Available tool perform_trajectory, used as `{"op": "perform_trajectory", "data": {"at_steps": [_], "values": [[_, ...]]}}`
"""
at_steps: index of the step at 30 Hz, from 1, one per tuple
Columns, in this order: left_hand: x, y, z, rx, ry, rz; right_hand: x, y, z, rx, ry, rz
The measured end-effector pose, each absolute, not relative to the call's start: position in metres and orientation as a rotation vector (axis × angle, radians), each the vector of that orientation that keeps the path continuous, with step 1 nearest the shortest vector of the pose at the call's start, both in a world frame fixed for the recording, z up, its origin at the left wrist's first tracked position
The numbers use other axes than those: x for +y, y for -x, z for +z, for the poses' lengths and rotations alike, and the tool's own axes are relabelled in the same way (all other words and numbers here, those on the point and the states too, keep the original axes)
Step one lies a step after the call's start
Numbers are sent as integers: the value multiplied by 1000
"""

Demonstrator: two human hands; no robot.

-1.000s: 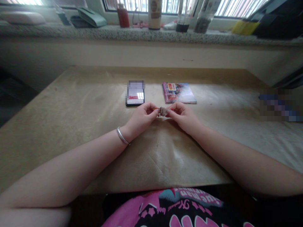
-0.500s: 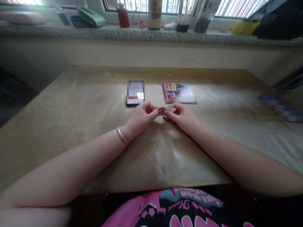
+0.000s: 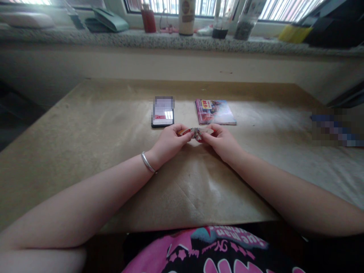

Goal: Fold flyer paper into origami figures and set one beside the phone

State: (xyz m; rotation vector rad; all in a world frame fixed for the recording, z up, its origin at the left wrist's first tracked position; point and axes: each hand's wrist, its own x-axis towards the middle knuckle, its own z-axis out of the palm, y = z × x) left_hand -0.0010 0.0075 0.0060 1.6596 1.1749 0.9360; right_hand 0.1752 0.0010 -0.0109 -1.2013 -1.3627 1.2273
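Between my two hands is a small piece of folded paper (image 3: 196,132), patterned in red, white and grey, pinched at its middle and flaring to both sides like a bow. My left hand (image 3: 173,138) grips its left part between thumb and fingers; a silver bangle (image 3: 147,162) circles that wrist. The thumb and fingers of my right hand (image 3: 223,140) close on the right part. Part of the paper hides behind the fingertips. Just beyond my left hand a phone (image 3: 163,112) lies face up, its screen lit. A pink-and-blue booklet or stack of printed sheets (image 3: 217,112) lies past my right hand.
The pale brown tabletop (image 3: 99,132) runs back to a wall. Above it, a speckled stone sill (image 3: 159,42) carries a red bottle (image 3: 148,19), a pale bottle (image 3: 187,17), jars and a yellow item (image 3: 294,33). A blurred-out bluish object (image 3: 335,129) lies at the right.
The paper has turned slightly between my fingers and shows more of its left flap and pale right flap. My hands have barely shifted; the phone and booklet stay put.
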Motion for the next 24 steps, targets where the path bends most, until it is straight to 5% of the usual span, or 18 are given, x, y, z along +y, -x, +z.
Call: {"op": "perform_trajectory", "data": {"at_steps": [24], "values": [[19,7,0,832,-1423,892,-3,-168,-7,-1117,1078,1509]]}}
